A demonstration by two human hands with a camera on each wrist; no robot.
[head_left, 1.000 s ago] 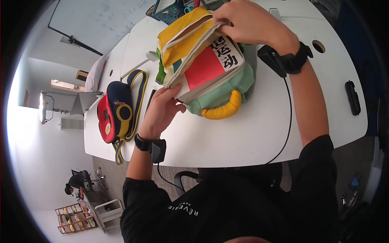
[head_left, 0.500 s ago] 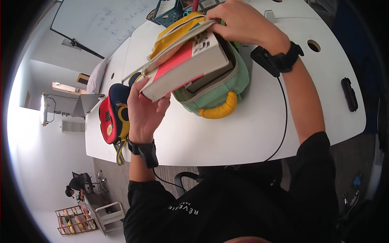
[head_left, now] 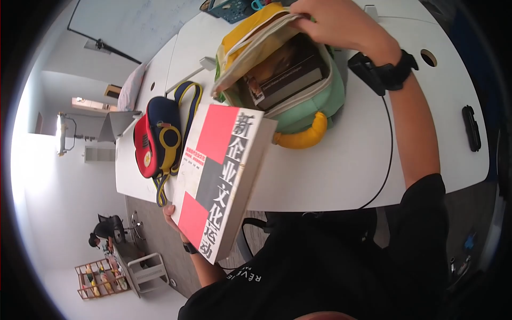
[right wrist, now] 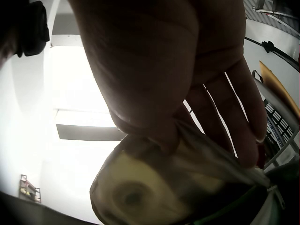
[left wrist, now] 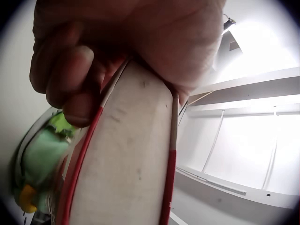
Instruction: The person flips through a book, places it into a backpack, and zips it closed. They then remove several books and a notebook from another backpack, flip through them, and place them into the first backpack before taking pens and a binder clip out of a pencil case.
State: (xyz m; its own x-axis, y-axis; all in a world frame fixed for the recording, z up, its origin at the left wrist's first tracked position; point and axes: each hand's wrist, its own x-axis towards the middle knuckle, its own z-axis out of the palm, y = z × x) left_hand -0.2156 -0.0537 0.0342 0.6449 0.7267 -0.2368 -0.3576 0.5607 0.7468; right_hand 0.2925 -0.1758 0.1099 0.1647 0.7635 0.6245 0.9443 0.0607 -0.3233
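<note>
A thick book [head_left: 218,165] with a white, red and grey cover is held up by my left hand [head_left: 172,214], mostly hidden behind it. In the left wrist view, fingers [left wrist: 70,79] and thumb base grip the book's [left wrist: 124,140] two covers around its page block. My right hand [head_left: 338,21] pinches the rim of the yellow flap of the green backpack [head_left: 336,90], holding it up. Inside the opened backpack lies a dark book [head_left: 293,74]. The right wrist view shows the right hand [right wrist: 183,70] at the flap's lining [right wrist: 140,187].
Left on the white table [head_left: 320,181] lies a red and navy bag [head_left: 162,136] with a striped strap. A blue basket [head_left: 232,10] stands at the back; a black case [head_left: 471,128] lies at the right. A black cable crosses the table. Far left, a person [head_left: 106,229] is by a desk.
My left hand has drawn the thick book out of the backpack, down and left, and turned its cover into view. The dark book inside is now exposed. My right hand still holds the flap.
</note>
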